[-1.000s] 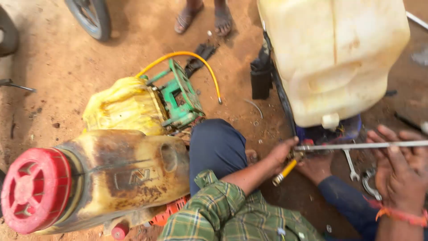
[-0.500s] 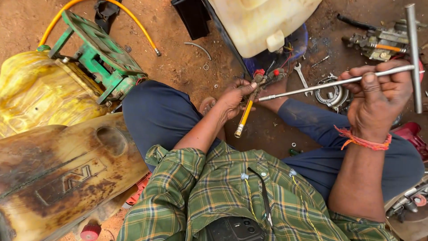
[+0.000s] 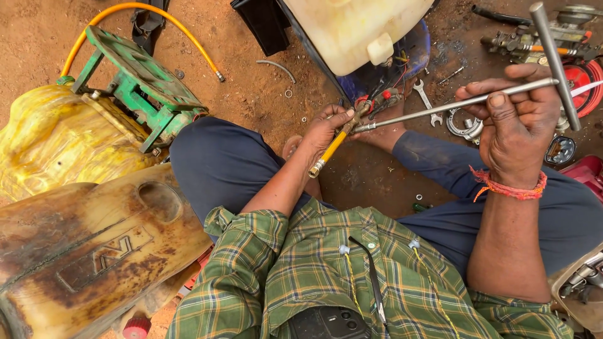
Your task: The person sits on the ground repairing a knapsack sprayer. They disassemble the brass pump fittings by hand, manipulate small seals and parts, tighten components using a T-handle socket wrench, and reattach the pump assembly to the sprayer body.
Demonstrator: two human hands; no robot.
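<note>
1. Tanks (image 3: 75, 207), yellow and brown, lie left of the white tank (image 3: 352, 31).
2. Left hand (image 3: 326, 129), fingers closed on a yellow-handled tool (image 3: 330, 150), works below the white tank; a fitting is apparently being turned.
3. Right hand (image 3: 518, 125) grips the T-rod (image 3: 452, 105); next move needs steady turning.
4. View has tilted down and nearer than earlier.

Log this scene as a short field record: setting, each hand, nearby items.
setting: bare dirt ground, person seated on it
left hand: grips a yellow-handled tool
right hand: holds a long T-handle rod, its tip near the left hand
in front: white tank above a blue base with wires
on ground: spanner, orange hose
left side: yellow tank with green frame
</note>
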